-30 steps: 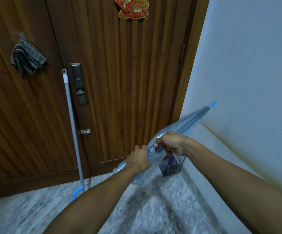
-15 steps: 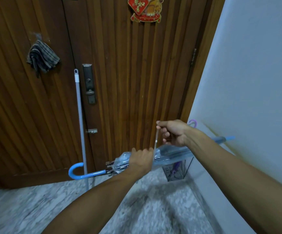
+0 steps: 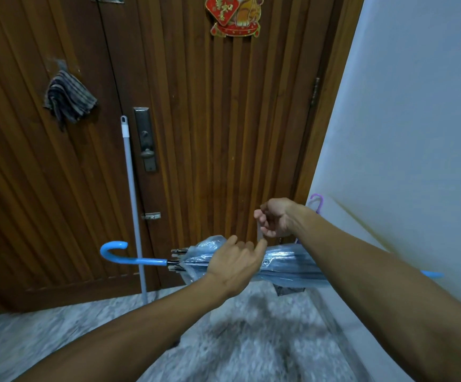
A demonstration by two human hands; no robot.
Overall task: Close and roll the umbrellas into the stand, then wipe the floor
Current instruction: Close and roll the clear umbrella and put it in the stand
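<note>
A clear plastic umbrella [image 3: 287,264] with a blue hooked handle [image 3: 113,250] lies level in front of the door, folded, its blue tip [image 3: 433,274] at the right. My left hand [image 3: 235,264] grips its folded canopy near the ribs. My right hand [image 3: 275,217] is just above the canopy, fingers pinched on the thin clear strap that runs down to the umbrella. Behind my right forearm the dark wire stand [image 3: 290,290] shows only in part, with a purple umbrella handle [image 3: 317,201] sticking up from it.
A grey mop pole [image 3: 133,205] leans on the wooden door [image 3: 210,133]. A striped rag [image 3: 68,99] hangs on the door at the left. The white wall [image 3: 416,119] closes the right side. Grey marble floor [image 3: 44,334] lies below.
The umbrella swung from tilted, tip up, to level. My right hand pulled the strap upward off the canopy. The view rose slightly.
</note>
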